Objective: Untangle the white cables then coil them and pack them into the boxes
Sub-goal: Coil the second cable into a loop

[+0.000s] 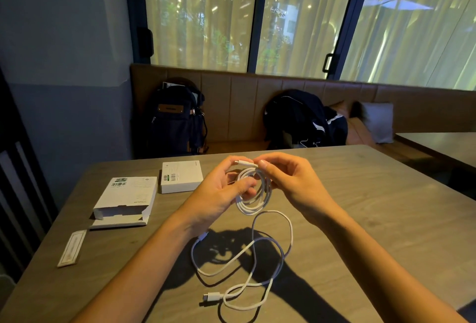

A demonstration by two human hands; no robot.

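The open box [126, 199] is lying at the left of the table [386, 207], the closed box [181, 176] behind it, a cable [257, 258] sprawling nearer, rightward; a backpack [177, 122] is sitting on the bench [244, 91] behind.

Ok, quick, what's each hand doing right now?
Left hand: grips the white cable coil.
Right hand: pinches that cable's plug end at the coil's top.

coiled cable [248, 211]: white
loose cable [291, 235]: white, white plugs
open box [126, 199]: white, green-and-black barcode label
closed box [181, 177], just right of the open box: white, green label stripe
surface [360, 219]: grey-brown wood grain
paper strip [72, 248], near the open box: cream, faint border
backpack [175, 127]: dark navy, tan patch
jacket [304, 116]: dark, white stripes
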